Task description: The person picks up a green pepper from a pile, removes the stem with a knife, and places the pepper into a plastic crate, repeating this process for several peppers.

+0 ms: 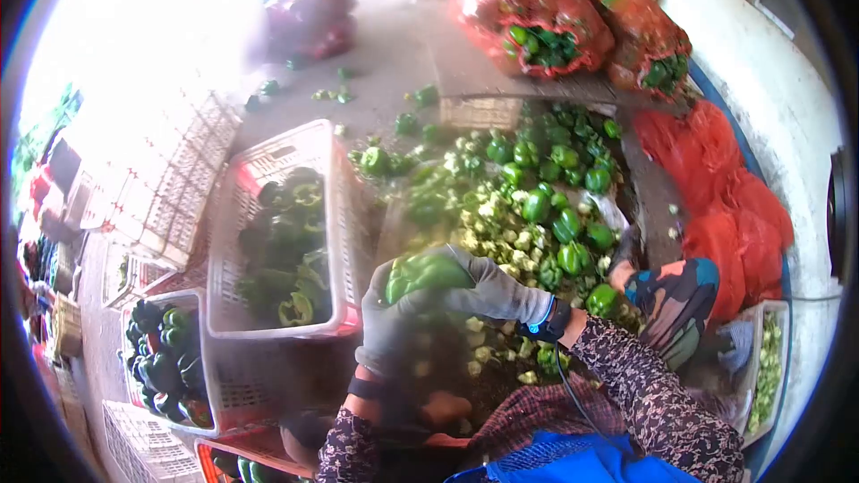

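Observation:
Between my two grey-gloved hands is a green bell pepper [424,279], held up in front of me. My left hand [386,326] is closed around its left and lower side. From the right, my right hand [503,291] closes on the pepper with its fingers bent over the upper edge; the fingertips are partly blurred. Below and beyond my hands, a heap of whole green peppers [565,225] lies on the floor among many pale cut-off pepper cores [488,233]. To the left stands a white plastic crate [335,241] with green peppers inside.
Another crate [208,367] of dark green peppers stands at lower left, near stacked white crates [165,188]. Red mesh sacks [528,0] of peppers lie at the back. Crumpled red netting [729,206] and a tray of pale scraps [768,367] are at right.

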Motion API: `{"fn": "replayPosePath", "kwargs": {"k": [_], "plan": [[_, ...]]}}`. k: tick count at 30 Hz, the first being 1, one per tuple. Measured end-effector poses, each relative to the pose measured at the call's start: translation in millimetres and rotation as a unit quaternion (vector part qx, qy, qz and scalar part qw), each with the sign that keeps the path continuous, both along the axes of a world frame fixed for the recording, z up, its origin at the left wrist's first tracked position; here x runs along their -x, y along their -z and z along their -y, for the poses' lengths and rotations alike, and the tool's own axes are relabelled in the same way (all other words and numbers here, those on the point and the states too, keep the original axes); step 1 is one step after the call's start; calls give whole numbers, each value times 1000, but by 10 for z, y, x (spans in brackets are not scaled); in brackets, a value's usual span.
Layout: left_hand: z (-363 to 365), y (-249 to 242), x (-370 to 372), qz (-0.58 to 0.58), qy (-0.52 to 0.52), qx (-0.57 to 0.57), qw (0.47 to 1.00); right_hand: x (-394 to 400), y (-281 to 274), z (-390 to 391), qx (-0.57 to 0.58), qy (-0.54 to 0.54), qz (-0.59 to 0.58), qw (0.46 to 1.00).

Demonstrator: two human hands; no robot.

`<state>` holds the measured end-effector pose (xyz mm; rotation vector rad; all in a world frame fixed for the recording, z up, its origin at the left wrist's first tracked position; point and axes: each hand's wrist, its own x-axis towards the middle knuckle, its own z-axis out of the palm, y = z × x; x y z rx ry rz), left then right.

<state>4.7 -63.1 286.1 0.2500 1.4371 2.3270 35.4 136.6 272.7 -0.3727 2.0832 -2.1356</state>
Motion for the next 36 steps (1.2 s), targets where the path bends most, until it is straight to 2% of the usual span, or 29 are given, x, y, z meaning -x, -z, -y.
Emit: {"fn": "replayPosePath", "kwargs": {"k": [3,5,8,9,10,11,12,13,14,16,17,18,20,21,23,26,27,29,30,31,32,33,35,36], "plan": [[302,-40,152,-11,-40,-45,998,297,-127,333,75,-51,-29,996],[530,-121,230,-22,-77,-33,996,450,-224,553,148,-96,13,984],[845,-226,404,-42,-107,-46,992,902,-98,853,134,-128,-57,981],[921,-206,485,-68,-138,-9,988,1062,-10,927,93,-116,-106,983],[989,-176,575,-95,-169,29,981,1322,99,973,-97,-71,-182,976],[1068,-106,645,-141,-208,59,966,1348,-182,1063,-224,-16,-240,944],[1100,-270,642,-178,-264,168,933,1246,-592,1172,-344,43,-294,891],[1175,-331,655,-177,-289,169,925,1166,-843,1255,-335,47,-265,903],[1232,-354,669,-175,-312,171,918,1240,-842,1354,-335,42,-270,902],[1304,-281,707,-190,-322,183,909,1362,-696,1640,-283,26,-372,884],[1327,-306,718,-206,-330,195,900,1405,-702,1812,-281,59,-413,864],[1332,-329,702,-228,-386,328,831,1387,-712,1851,-278,58,-413,865],[1380,-405,642,-228,-404,440,769,1315,-754,1912,-382,72,-423,818],[1405,-404,628,-220,-404,442,770,1310,-727,1943,-400,95,-452,791],[1416,-379,618,-222,-376,494,752,1297,-665,1994,-383,102,-446,802],[1406,-383,633,-180,-349,526,754,1358,-653,2035,-352,113,-457,809],[1417,-369,663,-180,-347,527,754,1384,-629,2051,-344,117,-463,809],[1452,-347,736,-245,-358,377,819,1456,-582,2071,-333,119,-469,809],[1466,-369,775,-244,-360,377,818,1513,-569,2066,-286,114,-474,825],[1474,-406,797,-194,-292,174,920,1551,-551,2053,-240,108,-478,838],[1506,-441,794,-133,-208,-39,968,1556,-568,2058,-241,105,-476,839],[1651,-446,806,-81,-126,-20,989,1566,-571,2059,-220,83,-467,852],[1619,-347,917,-112,-148,7,983,1593,-579,2058,-199,60,-458,864],[1585,-312,962,-146,-166,32,975,1611,-582,2059,-215,82,-452,862]]}}
